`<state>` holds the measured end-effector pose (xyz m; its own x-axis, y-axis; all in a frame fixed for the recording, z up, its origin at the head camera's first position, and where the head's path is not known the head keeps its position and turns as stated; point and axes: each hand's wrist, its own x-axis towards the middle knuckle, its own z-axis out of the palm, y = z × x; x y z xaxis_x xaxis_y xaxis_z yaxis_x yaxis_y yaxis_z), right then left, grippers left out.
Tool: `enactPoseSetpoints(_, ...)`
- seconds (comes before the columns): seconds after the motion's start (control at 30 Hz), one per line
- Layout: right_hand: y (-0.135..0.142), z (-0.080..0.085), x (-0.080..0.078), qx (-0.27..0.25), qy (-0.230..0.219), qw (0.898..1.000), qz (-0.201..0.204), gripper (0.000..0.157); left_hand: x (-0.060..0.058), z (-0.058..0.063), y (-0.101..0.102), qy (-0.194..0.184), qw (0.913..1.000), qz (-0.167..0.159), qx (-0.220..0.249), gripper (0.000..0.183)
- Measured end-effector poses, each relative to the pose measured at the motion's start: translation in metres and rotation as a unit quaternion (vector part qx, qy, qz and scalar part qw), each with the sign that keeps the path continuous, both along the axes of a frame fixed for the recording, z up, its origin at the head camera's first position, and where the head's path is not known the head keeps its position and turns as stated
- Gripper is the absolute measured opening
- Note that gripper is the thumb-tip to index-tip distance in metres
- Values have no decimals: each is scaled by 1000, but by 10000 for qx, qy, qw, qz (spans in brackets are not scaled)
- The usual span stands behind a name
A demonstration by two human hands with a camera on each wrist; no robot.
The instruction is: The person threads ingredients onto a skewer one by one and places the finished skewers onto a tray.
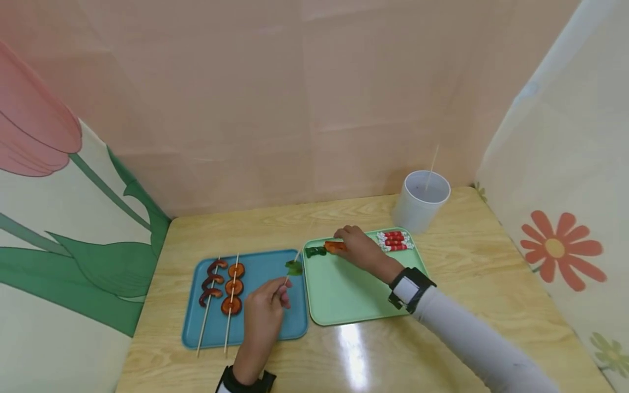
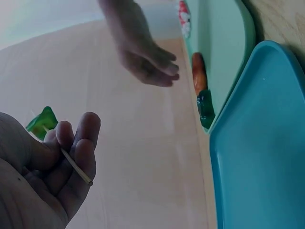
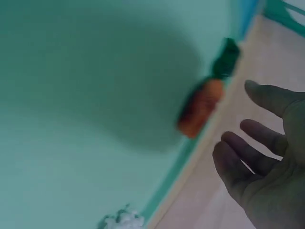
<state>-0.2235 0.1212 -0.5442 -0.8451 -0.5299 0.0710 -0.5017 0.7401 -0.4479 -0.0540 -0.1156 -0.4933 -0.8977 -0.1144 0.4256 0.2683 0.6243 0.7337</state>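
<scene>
Left hand (image 1: 265, 308): grip pinches a thin wooden skewer (image 2: 75, 166) bearing a glossy green leafy piece (image 1: 294, 268). Right hand (image 1: 362, 251): grip released, near an elongated glossy orange item (image 1: 335, 247).

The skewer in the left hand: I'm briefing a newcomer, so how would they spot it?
Find the blue tray. In head view, the left hand pinches the skewer over that tray's right half. Unlike the two loaded skewers lying there, it is held up and carries a green piece.
</scene>
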Motion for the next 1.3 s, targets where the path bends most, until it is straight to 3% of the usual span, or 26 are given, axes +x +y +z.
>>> enactPoseSetpoints(0.13,-2,-28,0,785,987,9919,151,37,0,-2,0,175,9998,-71,-27,27)
enactPoseSetpoints(0.23,-5,-40,1,1098,1426,9836,63,28,0,-2,0,215,9997,-97,-52,26)
enactPoseSetpoints(0.57,-11,-44,6,1437,2168,9655,125,13,1,-2,0,210,9996,-91,-158,26)
enactPoseSetpoints(0.7,-10,-39,7,1534,1963,9683,207,12,1,-1,0,230,9994,-51,-255,25)
enactPoseSetpoints(0.83,-9,-30,4,1402,1227,9825,70,17,1,-1,0,116,9996,-24,-255,24)
enactPoseSetpoints(0.93,-5,-20,-3,564,486,9963,-433,24,1,0,0,12,9997,-6,-255,22)
enactPoseSetpoints(1.0,-1,-7,-10,-328,-27,9958,-860,29,1,1,1,-55,9997,-26,-236,19)
enactPoseSetpoints(1.07,3,11,-17,-1289,-553,9824,-1234,33,1,1,1,-126,9996,-63,-232,16)
enactPoseSetpoints(1.13,5,34,-21,-2281,-1211,9547,-1477,38,1,1,1,-194,9995,-152,-221,15)
enactPoseSetpoints(1.2,7,58,-21,-3250,-1877,9134,-1573,43,0,1,2,-291,9991,-230,-193,14)
enactPoseSetpoints(1.3,12,88,-17,-4284,-2604,8513,-1549,47,0,-1,4,-403,9984,-341,-188,14)
